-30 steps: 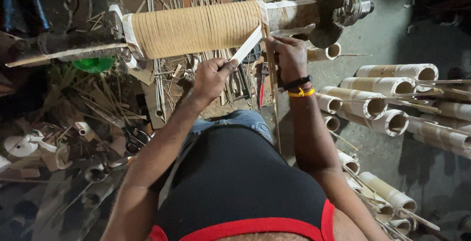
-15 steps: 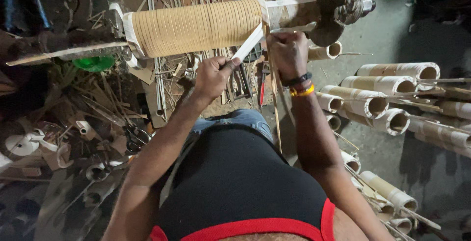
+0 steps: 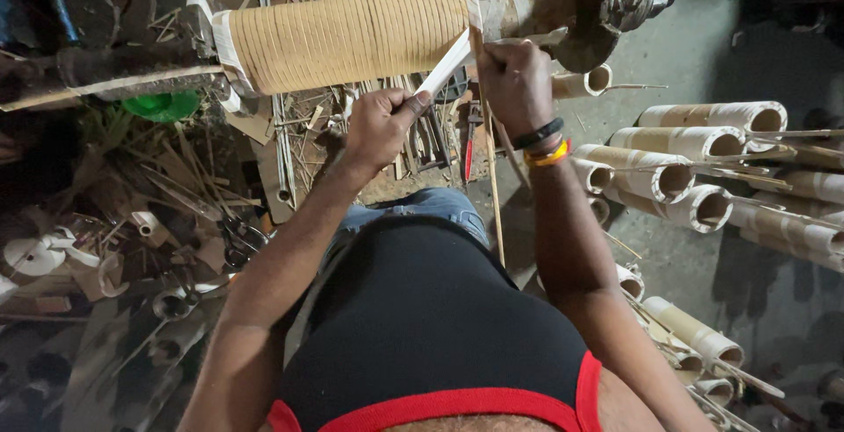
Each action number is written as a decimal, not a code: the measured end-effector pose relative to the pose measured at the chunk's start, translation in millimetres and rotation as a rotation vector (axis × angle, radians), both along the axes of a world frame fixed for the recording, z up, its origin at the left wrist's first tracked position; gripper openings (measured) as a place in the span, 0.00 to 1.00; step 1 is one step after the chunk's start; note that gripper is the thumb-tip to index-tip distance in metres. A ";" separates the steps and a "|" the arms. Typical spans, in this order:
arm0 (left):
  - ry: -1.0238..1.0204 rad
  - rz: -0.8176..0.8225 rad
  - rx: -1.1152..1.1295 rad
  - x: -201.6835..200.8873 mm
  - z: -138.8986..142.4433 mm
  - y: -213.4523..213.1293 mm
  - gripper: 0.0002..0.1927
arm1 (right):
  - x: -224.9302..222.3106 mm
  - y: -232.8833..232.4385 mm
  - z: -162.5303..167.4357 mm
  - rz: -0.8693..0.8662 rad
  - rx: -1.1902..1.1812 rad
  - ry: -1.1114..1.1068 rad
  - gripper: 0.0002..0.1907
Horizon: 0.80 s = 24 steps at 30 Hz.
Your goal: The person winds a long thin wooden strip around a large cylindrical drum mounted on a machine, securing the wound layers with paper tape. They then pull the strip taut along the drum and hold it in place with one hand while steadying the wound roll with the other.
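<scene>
I am looking down at a long roller wrapped in thin tan strips (image 3: 352,38). It is lying flat, with its long side going from left to right, and it is sitting up high in front of the body. Its right end is pointing at a dark round metal wheel (image 3: 591,10).

My left hand (image 3: 380,124) is pinching a flat white strip (image 3: 447,65) between thumb and fingers pressed together. The strip is slanting up and to the right, up to the roller's right end. My right hand (image 3: 517,85) is curled shut around a thin straight stick (image 3: 492,177), just under the roller. The stick is running down toward my lap.

Rolled cardboard tubes (image 3: 694,146) are lying in a pile on the right. Loose sticks and scraps (image 3: 176,177) are lying all over the floor on the left, near a green round thing (image 3: 163,105). Small tools (image 3: 435,142) are lying just under my hands.
</scene>
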<state>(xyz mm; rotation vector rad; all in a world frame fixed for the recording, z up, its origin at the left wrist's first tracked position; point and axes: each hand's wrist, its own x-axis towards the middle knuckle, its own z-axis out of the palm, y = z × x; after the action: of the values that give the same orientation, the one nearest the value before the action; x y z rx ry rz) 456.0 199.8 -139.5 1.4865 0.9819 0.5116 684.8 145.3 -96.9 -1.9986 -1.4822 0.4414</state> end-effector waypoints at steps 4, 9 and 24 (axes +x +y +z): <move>0.012 -0.007 -0.003 1.1 -3.0 -1.7 0.16 | -7.4 0.3 -3.4 0.060 0.170 -0.146 0.09; -0.016 -0.007 -0.017 3.8 -7.7 -3.1 0.15 | 0.5 3.6 -17.0 -0.061 0.020 -0.034 0.09; -0.055 -0.047 -0.006 2.0 1.2 -2.3 0.16 | 12.8 -0.9 -9.6 -0.191 -0.158 0.741 0.11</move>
<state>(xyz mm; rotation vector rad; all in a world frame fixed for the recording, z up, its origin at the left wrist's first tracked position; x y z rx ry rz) 458.0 197.4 -138.3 1.4795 0.9025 0.5131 697.6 144.4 -106.5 -1.7698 -0.8070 1.0965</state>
